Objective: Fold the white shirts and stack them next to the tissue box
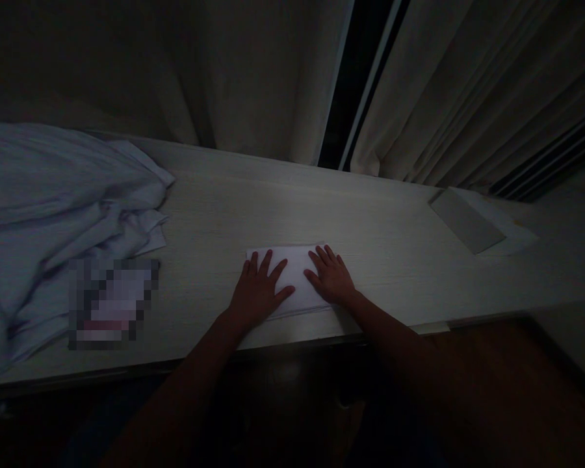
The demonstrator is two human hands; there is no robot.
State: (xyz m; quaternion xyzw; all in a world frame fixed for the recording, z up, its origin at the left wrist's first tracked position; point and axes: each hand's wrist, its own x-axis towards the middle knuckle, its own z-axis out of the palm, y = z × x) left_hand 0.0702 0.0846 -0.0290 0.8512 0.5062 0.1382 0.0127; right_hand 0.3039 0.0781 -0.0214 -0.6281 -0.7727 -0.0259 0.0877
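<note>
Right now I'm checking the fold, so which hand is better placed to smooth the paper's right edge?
Probably the right hand: it lies flat on the white paper by that edge, while the left hand presses the paper's left half.

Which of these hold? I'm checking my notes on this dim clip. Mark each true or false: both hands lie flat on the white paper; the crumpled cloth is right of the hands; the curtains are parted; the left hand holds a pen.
1. Both the left hand and the right hand lie flat on the white paper: true.
2. The crumpled cloth is right of the hands: false, it lies to their left on the table.
3. The curtains are parted: true, a dark gap shows.
4. The left hand holds a pen: false, it is open and holds nothing.
</note>
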